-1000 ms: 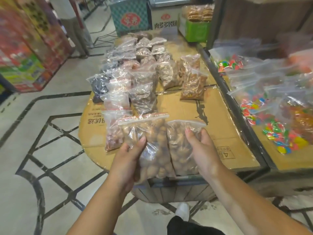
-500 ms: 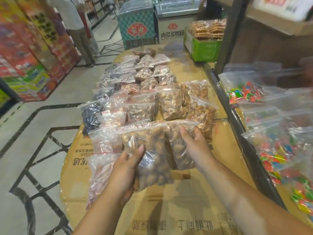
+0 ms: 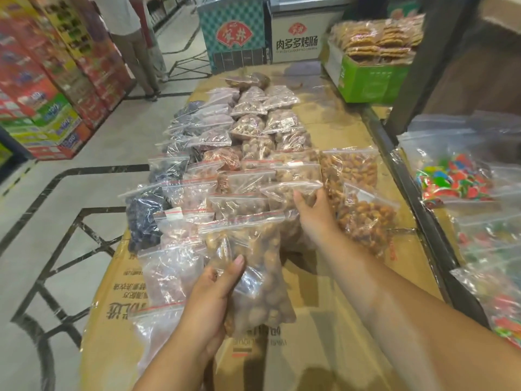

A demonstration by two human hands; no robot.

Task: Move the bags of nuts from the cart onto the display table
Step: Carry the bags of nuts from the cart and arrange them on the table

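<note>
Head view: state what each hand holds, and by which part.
Left hand grips a bag of round nuts by its lower left side. Right hand pinches a second nut bag just below its zip top.

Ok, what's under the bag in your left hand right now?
Printed cardboard shows beneath the bag of nuts that the left hand holds. The bag and hand cover whatever lies directly under them, and whether it touches the cardboard cannot be told.

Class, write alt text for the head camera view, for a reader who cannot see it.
A person's left hand grips a clear zip bag of nuts above a cardboard-covered display table, while the right hand holds a second bag at the near end of rows of bagged nuts. Bags of coloured sweets lie to the right.
</note>
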